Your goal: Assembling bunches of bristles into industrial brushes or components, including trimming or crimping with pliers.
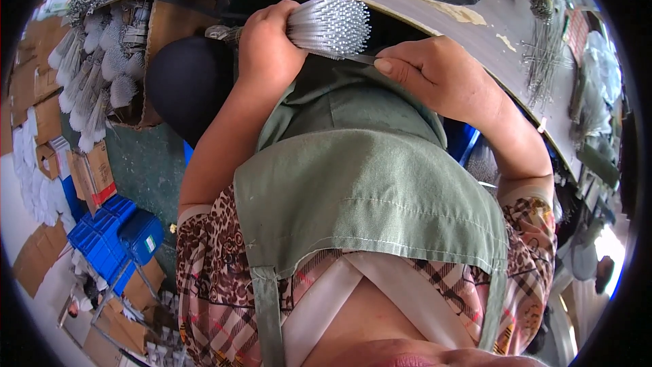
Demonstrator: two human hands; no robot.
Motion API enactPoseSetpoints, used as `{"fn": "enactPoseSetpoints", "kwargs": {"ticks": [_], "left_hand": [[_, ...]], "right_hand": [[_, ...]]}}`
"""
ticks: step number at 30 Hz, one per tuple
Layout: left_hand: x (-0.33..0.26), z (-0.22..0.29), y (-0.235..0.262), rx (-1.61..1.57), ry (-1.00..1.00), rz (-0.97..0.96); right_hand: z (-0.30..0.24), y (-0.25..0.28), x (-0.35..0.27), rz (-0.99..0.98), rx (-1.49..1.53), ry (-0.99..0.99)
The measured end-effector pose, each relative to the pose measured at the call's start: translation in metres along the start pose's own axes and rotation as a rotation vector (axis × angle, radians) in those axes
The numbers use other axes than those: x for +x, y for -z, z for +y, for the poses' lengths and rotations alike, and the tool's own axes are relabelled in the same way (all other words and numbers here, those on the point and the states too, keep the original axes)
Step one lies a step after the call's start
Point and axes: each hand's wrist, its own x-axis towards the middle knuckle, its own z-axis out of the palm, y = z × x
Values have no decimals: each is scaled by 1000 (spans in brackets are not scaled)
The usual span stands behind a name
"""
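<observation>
Head view: the left hand (268,44) is wrapped tight around a thick bundle of thin silver metal rods (329,25), held over the lap against the green apron (367,183). The right hand (435,71) pinches one rod out of the bundle's lower edge, so this looks like single-rod picking (drawing it clear needs a straight pull). The dark worktable (475,24) edge crowds close, with loose wires on it.
</observation>
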Motion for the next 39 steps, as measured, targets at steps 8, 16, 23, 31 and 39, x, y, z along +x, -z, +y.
{"fn": "enactPoseSetpoints", "kwargs": {"ticks": [8,16,23,31,39], "left_hand": [[0,0,1,-7,3,1],[1,-1,1,-21,-5,-6],[-1,0,1,-18,-14,-3],[0,-2,0,2,-9,-21],[-1,-6,-1,-11,86,-75]], "right_hand": [[-3,2,1,15,-29,14],[-4,5,2,-15,-72,16],[-2,-1,2,77,-59,29],[-4,2,5,84,-108,61],[-4,8,4,79,-149,27]]}}
